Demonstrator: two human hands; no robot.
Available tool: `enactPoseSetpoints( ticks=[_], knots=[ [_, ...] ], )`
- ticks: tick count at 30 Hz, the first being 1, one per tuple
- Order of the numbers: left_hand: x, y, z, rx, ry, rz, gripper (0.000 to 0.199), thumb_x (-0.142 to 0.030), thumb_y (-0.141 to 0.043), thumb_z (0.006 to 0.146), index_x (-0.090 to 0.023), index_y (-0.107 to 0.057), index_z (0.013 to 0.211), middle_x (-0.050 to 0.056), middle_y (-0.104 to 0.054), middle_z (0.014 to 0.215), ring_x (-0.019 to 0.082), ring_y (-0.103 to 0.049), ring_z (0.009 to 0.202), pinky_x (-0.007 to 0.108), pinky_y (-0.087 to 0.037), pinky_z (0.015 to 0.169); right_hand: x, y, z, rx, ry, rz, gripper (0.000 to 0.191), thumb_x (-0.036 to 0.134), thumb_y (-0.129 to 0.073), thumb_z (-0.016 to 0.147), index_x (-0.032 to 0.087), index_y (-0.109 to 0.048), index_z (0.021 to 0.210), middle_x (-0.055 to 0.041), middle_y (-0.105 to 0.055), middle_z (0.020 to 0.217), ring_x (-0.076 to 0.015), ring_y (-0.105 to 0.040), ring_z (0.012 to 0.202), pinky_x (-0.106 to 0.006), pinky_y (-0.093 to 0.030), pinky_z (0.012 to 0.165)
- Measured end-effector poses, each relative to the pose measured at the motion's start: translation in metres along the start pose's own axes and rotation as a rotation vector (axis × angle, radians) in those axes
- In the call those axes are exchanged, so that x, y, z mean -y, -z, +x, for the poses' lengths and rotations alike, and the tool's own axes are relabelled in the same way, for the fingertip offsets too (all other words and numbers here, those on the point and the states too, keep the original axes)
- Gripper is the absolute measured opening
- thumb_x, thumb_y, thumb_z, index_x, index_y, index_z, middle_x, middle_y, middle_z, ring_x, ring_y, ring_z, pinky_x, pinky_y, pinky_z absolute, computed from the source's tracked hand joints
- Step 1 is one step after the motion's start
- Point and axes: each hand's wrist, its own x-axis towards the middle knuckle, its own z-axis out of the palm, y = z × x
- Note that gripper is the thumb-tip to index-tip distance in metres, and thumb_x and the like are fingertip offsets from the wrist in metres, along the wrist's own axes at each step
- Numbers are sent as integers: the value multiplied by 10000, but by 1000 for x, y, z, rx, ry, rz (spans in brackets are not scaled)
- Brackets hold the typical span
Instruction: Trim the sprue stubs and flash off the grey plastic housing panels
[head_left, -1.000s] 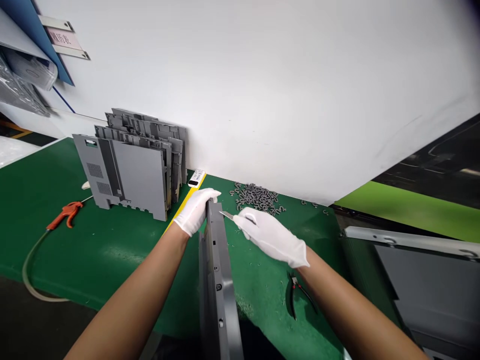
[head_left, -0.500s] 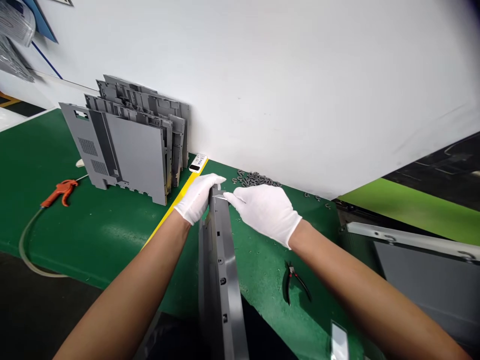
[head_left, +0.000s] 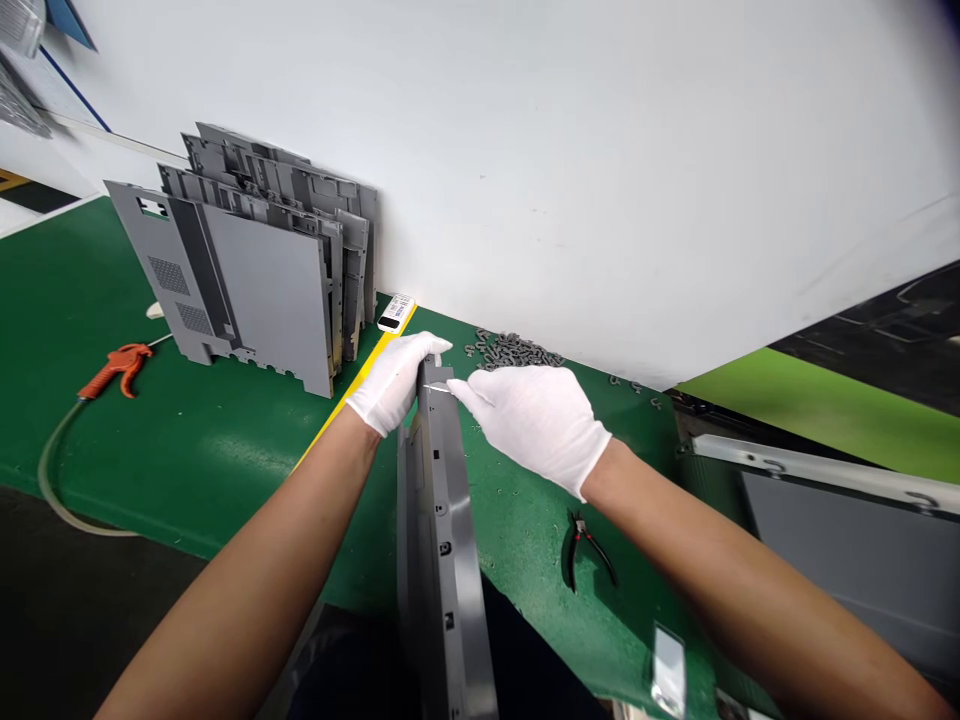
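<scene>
A grey plastic panel point(head_left: 448, 500) stands on edge in front of me, its narrow side facing up. My left hand point(head_left: 397, 378), in a white glove, is closed around the panel's far upper corner. From the right, my gloved right hand point(head_left: 536, 420) is closed, with a thin, light-coloured blade point(head_left: 439, 387) sticking out past its fingertips. The blade lies across the panel's edge near that corner. Its handle is hidden inside the right hand. Diagonal cutters point(head_left: 581, 550) with black handles lie on the green tabletop to the right of the panel.
Several similar grey panels point(head_left: 262, 280) lean by the white wall at left. An orange air gun point(head_left: 116, 370) with a hose lies before them. Small grey hook-shaped parts point(head_left: 517, 350) are heaped at the back. A white labelled device point(head_left: 395, 313) sits on a yellow strip point(head_left: 367, 368).
The view has shifted slightly, so the table items sit a little higher. Both hands keep their places at the panel's corner, and the blade still lies across the edge.
</scene>
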Motion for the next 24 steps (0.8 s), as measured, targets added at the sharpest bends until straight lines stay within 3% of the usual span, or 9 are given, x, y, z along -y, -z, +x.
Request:
enactPoseSetpoints(
  ticks=[5,7,13,17,22,24],
  knots=[
    [2,4,3,-20,1,-11,273,-300,-733,733,-192,-502,637,-20,-444,650,108,-402,559,260,-336,513,5,-2,-8,3,38,82,592,582,-282,1086,222,-625,765,-23,-654,656,-171,-571,526,-305,-187,537],
    [3,5,4,-4,-1,-16,278,-309,-740,736,-192,-505,641,-21,-447,656,109,-401,563,262,-337,516,5,-7,-11,-32,-8,176,586,606,-311,1077,219,-602,747,-10,-622,638,-154,-525,526,-310,-190,548],
    [0,2,-8,61,-46,25,309,-438,-722,816,-207,-551,704,-10,-508,695,143,-468,602,302,-413,588,-6,-20,-23,-89,-347,984,541,615,-390,1058,225,-562,724,54,-500,605,-125,-467,594,-274,-341,611],
    [-5,0,-25,55,-81,196,312,-472,-770,807,-219,-596,859,12,-621,886,173,-575,773,312,-455,715,-4,-12,-58,88,-458,1206,497,627,-399,1049,235,-579,802,62,-506,657,-123,-460,618,-264,-352,581],
    [-9,3,-40,77,-80,265,546,-371,-841,740,-283,-593,1219,32,-590,1281,179,-613,961,313,-480,831,19,17,-128,398,-353,1050,541,634,-405,1046,216,-416,703,69,-451,652,-104,-373,614,-243,-313,542],
    [-13,0,-42,66,-70,262,547,-329,-846,723,-275,-587,1202,37,-600,1246,176,-617,931,307,-474,796,31,23,-155,445,-289,919,536,587,-394,1063,215,-409,678,70,-496,613,-96,-385,555,-243,-307,509]
  ],
)
